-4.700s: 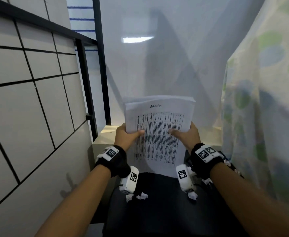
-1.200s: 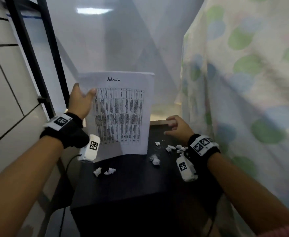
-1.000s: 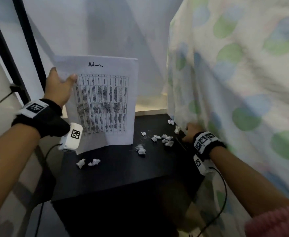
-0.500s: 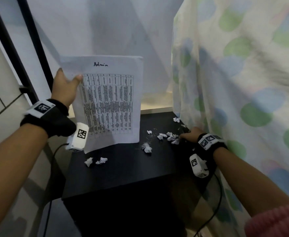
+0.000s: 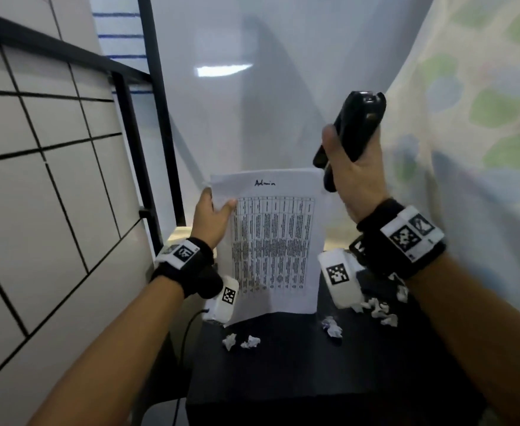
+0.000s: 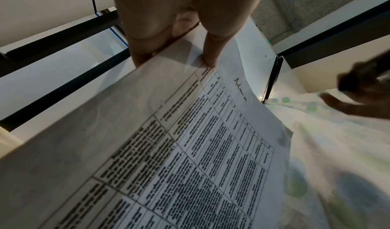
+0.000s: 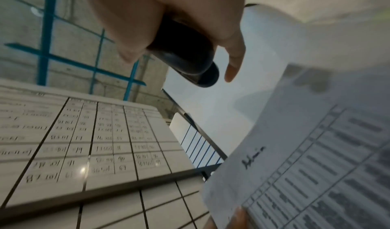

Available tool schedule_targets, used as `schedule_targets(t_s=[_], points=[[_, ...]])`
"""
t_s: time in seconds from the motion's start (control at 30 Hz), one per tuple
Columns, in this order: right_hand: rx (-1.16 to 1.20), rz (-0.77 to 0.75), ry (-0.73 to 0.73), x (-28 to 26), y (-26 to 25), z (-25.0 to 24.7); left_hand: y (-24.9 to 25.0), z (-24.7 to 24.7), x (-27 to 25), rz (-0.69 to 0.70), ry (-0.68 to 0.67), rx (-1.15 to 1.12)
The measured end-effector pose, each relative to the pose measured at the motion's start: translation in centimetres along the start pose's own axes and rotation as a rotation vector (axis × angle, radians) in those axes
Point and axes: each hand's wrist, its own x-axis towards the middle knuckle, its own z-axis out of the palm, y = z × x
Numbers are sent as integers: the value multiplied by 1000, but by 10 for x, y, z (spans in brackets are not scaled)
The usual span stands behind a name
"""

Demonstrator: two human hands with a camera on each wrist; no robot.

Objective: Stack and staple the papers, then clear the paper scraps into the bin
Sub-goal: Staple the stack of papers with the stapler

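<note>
Since half a second ago our right hand [image 5: 354,167] has come up off the far right of the small black table [image 5: 283,379], where it was reaching among the scraps, and now grasps a black plastic stapler [image 5: 352,133] raised beside the top right corner of the sheets. Our left hand [image 5: 212,219] hasn't shifted: it pinches the stack of white printed papers with a table and a handwritten heading [image 5: 271,241] at the upper left edge, thumb on the front, fingers behind. The stack stands upright with its bottom edge on the table, likely so the edges stay squared while the free top is open for stapling. Stapler not yet on the paper; which corner it goes to we can't tell. The small crumpled white paper scraps [image 5: 375,309] lie on the table, a few in front of the stack, more at right. No bin in view.
</note>
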Motion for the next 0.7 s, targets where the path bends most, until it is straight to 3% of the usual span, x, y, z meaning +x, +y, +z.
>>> schedule_targets(t_s=[0.27, 0.7], points=[[-16, 3, -59, -1, 32, 82, 0, -9, -3, 58, -73, -54], [-184, 9, -136, -4, 45, 122, -2, -11, -1, 85, -136, 51]])
